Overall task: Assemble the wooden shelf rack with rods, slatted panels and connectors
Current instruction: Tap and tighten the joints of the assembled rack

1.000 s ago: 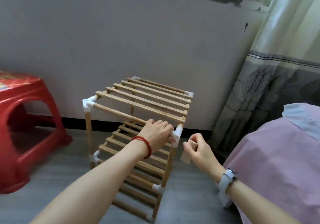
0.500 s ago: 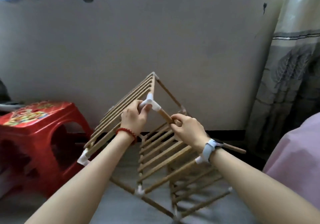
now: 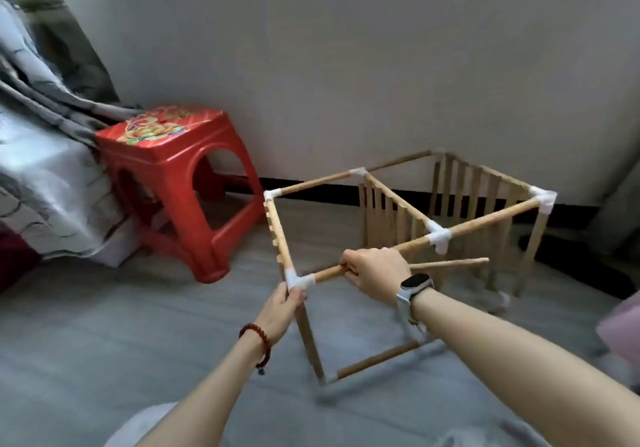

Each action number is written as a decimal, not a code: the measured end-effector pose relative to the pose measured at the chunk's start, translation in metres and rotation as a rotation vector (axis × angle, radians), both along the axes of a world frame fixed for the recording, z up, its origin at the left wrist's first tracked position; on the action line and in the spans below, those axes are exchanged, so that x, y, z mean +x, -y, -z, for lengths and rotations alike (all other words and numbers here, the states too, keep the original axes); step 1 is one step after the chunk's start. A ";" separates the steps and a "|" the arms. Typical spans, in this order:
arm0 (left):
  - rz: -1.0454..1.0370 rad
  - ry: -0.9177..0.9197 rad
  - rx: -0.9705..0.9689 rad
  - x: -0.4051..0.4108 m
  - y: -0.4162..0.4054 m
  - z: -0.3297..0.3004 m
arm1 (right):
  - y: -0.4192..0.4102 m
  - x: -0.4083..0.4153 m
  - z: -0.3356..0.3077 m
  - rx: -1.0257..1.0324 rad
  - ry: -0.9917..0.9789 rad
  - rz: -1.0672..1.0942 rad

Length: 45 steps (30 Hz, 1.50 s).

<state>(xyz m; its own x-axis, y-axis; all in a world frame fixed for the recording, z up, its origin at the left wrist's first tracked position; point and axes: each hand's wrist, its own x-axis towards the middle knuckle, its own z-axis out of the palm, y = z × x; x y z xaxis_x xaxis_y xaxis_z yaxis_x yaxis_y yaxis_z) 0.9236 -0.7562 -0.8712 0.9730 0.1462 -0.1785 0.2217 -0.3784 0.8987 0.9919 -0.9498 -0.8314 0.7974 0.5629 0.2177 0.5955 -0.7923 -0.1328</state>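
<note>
The wooden shelf rack [image 3: 408, 238] lies tipped on its side on the grey floor [image 3: 138, 325], near the wall, and that looks deliberate: with the frame turned over, its slatted panels [image 3: 388, 214] stand on edge and the corners face up where the person can reach them. The left hand [image 3: 282, 308] sits right at the near corner, fingers [image 3: 294, 296] curled round the upright post just under the white connector [image 3: 298, 281], and the judgement here is that it braces the joint so nothing twists. The right hand [image 3: 375, 270] is wrapped round the horizontal rod [image 3: 467, 228] that runs from that connector toward the far corner, fingers closed on the wood, apparently pressing or seating it home. A thinner loose rod [image 3: 450, 263] pokes out to the right from behind that same hand; whether the hand also holds it cannot be told. Off to the left, a red plastic stool [image 3: 180, 183] stands against the wall with a patterned curtain [image 3: 41, 155] draped beside it, both well apart from the work. The frame looks largely built, with connectors on every visible corner, so this reads as a late check or a final joint; the risk is the tilted rack rocking under pressure.
</note>
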 end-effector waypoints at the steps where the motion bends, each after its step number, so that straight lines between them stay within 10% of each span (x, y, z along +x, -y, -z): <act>1: 0.023 -0.023 -0.003 -0.001 0.000 0.002 | 0.002 -0.002 0.004 0.002 0.018 -0.017; 10: -0.105 -0.200 0.237 0.000 -0.006 0.017 | -0.024 -0.022 0.041 0.064 -0.116 -0.044; 18: 0.076 0.189 0.997 0.029 0.043 0.021 | 0.045 -0.007 -0.003 0.486 -0.164 0.180; 25: 0.097 0.363 1.033 0.048 0.103 0.024 | 0.125 0.025 -0.062 0.621 0.300 0.472; 30: 0.027 0.561 1.078 0.050 0.098 0.032 | 0.106 -0.004 0.017 0.260 -0.178 0.487; 35: -0.009 0.571 1.071 0.049 0.102 0.032 | 0.117 0.027 -0.016 0.427 0.266 0.378; 40: -0.012 0.591 1.023 0.047 0.098 0.034 | 0.107 0.008 0.026 0.138 -0.126 0.415; 45: 0.003 0.108 1.069 0.051 0.078 0.019 | 0.160 0.023 -0.005 0.350 -0.105 0.577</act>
